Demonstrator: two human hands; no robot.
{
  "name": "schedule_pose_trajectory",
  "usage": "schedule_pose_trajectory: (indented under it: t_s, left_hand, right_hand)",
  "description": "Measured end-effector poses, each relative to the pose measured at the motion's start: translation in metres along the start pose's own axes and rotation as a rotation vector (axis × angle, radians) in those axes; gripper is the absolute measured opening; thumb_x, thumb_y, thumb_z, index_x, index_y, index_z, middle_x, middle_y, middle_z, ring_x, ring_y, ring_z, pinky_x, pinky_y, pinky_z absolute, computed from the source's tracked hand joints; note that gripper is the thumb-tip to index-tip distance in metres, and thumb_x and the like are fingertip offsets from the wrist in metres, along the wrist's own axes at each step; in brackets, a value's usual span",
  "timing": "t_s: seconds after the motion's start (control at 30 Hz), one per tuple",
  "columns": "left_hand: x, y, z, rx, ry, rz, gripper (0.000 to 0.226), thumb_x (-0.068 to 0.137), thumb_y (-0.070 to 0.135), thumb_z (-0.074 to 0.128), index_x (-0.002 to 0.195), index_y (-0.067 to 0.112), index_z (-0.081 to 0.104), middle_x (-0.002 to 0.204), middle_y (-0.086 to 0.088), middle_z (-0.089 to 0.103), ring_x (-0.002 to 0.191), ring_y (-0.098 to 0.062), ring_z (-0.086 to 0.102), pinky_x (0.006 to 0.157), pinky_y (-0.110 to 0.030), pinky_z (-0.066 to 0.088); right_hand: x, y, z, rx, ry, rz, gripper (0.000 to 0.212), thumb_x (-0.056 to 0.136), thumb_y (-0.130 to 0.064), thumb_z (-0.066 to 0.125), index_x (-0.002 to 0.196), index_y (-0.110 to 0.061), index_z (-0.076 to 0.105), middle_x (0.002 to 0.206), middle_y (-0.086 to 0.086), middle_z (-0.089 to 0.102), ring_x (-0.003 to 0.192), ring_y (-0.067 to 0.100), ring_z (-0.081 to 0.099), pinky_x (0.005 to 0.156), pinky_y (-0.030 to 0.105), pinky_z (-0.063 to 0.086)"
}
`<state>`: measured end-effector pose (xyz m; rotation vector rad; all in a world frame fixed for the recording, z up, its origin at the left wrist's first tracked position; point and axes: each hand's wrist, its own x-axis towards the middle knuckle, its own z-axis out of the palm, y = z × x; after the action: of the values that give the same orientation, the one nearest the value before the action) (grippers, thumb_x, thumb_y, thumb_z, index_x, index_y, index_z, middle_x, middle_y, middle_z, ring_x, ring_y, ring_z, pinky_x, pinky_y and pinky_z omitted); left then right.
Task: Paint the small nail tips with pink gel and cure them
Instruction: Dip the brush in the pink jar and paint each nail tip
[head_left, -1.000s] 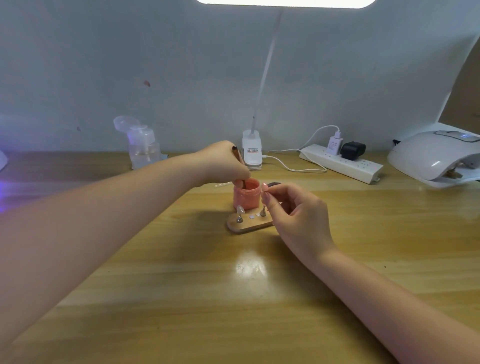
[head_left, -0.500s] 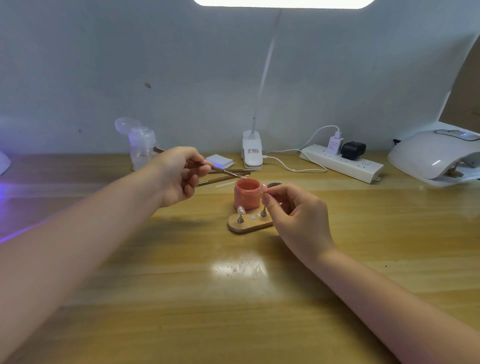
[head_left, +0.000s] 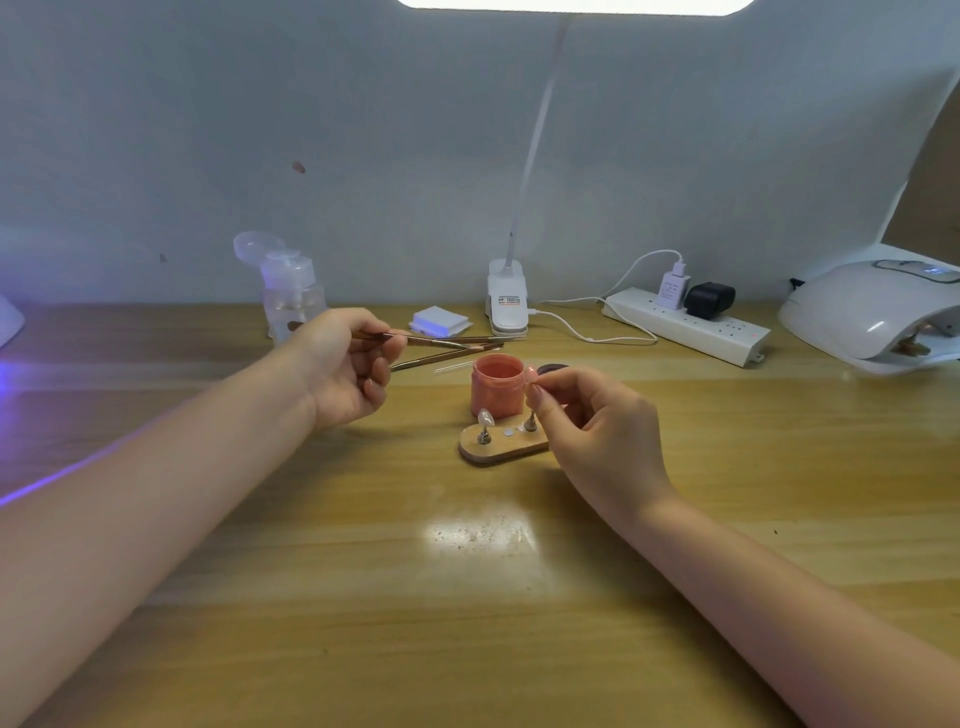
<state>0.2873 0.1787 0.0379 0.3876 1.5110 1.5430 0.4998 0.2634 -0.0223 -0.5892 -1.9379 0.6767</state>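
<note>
Lifting brush (head_left: 415, 340) clear of pink gel jar (head_left: 497, 385) at frame centre, left hand (head_left: 345, 371) pinching it, loaded for painting; right hand (head_left: 589, 415) pinching pink nail tip (head_left: 531, 373) on stand (head_left: 504, 441) beside jar, on table (head_left: 467, 597).

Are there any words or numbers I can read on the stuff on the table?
No, nothing reads clearly.
Clip lamp base: a small label with dark and orange print, too blurred to read.
Nail lamp: a lit blue display on top, too small to read.
Power strip: a red light, no readable marks.
Pink gel jar and clear pump bottle: no lettering shows.
</note>
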Motion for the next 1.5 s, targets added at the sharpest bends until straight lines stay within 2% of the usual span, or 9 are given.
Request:
schedule_pose_trajectory:
  t_s: [0.37,0.5,0.57,0.7,0.8,0.87,1.03,1.2,1.5]
  left_hand:
    - [0.002,-0.007,-0.003,0.078,0.056,0.001,0.02,0.089,0.015,0.046,0.077,0.012,0.062,0.049,0.006,0.059,0.038,-0.005,0.043,0.042,-0.014,0.028]
    - [-0.009,-0.008,-0.004,-0.055,0.023,0.078,0.02,0.091,0.016,0.049,0.079,0.012,0.065,0.053,0.005,0.061,0.044,-0.006,0.044,0.043,-0.015,0.032]
    - [-0.017,-0.013,-0.002,-0.061,-0.005,0.223,0.019,0.093,0.017,0.052,0.084,0.011,0.067,0.058,0.003,0.064,0.051,-0.007,0.046,0.044,-0.015,0.037]
    - [-0.044,-0.038,0.002,0.211,-0.017,0.746,0.014,0.093,0.017,0.058,0.094,0.019,0.072,0.072,0.002,0.071,0.066,-0.005,0.058,0.063,-0.018,0.045]
    - [-0.066,-0.061,0.004,0.418,-0.008,0.985,0.016,0.087,0.031,0.061,0.101,0.031,0.069,0.08,0.008,0.071,0.068,0.002,0.059,0.061,-0.009,0.044]
    - [-0.076,-0.07,0.007,0.532,-0.006,1.024,0.017,0.086,0.038,0.06,0.1,0.037,0.068,0.085,0.011,0.071,0.072,0.001,0.06,0.063,-0.007,0.043]
    - [-0.081,-0.074,0.017,0.633,-0.007,1.132,0.022,0.087,0.023,0.061,0.1,0.04,0.064,0.091,0.024,0.068,0.083,0.003,0.062,0.071,-0.004,0.041]
    - [-0.081,-0.079,0.016,0.655,-0.011,1.142,0.012,0.086,0.03,0.058,0.093,0.032,0.067,0.087,0.016,0.069,0.082,0.0,0.063,0.071,-0.005,0.041]
    - [-0.079,-0.079,0.019,0.661,0.023,1.168,0.016,0.087,0.024,0.061,0.096,0.035,0.066,0.083,0.016,0.069,0.085,0.0,0.062,0.074,-0.007,0.041]
  right_hand:
    - [0.001,0.001,0.001,-0.003,0.006,0.005,0.008,0.086,-0.01,0.069,0.093,-0.012,0.072,0.074,-0.004,0.069,0.057,0.011,0.056,0.057,0.03,0.049]
    - [0.001,0.002,0.0,-0.018,-0.002,-0.002,0.008,0.086,-0.011,0.069,0.094,-0.013,0.072,0.075,-0.005,0.068,0.058,0.01,0.056,0.057,0.028,0.049]
    - [0.001,0.002,0.0,-0.021,0.009,0.0,0.007,0.086,-0.011,0.07,0.092,-0.012,0.072,0.074,-0.004,0.068,0.057,0.008,0.055,0.056,0.025,0.047]
    - [0.0,0.001,0.0,-0.019,0.017,0.0,0.006,0.086,-0.014,0.07,0.091,-0.013,0.072,0.073,-0.003,0.069,0.058,0.011,0.057,0.058,0.032,0.05]
    - [0.0,0.001,-0.001,-0.015,0.008,0.004,0.008,0.086,-0.015,0.07,0.093,-0.014,0.073,0.076,-0.004,0.07,0.061,0.013,0.06,0.061,0.038,0.052]
    - [0.0,0.002,-0.001,-0.026,0.006,-0.004,0.008,0.086,-0.016,0.07,0.094,-0.015,0.073,0.077,-0.004,0.07,0.062,0.013,0.061,0.062,0.039,0.053]
    - [0.0,0.002,-0.001,-0.025,0.011,-0.018,0.009,0.086,-0.015,0.071,0.094,-0.015,0.072,0.078,-0.005,0.069,0.062,0.013,0.061,0.061,0.038,0.053]
    - [0.0,0.004,-0.001,-0.023,0.017,-0.026,0.009,0.085,-0.014,0.071,0.093,-0.018,0.071,0.075,-0.006,0.068,0.059,0.009,0.058,0.056,0.028,0.05]
    - [0.0,0.003,0.0,-0.042,0.011,-0.041,0.009,0.086,-0.013,0.071,0.095,-0.015,0.072,0.077,-0.004,0.069,0.063,0.011,0.061,0.059,0.033,0.053]
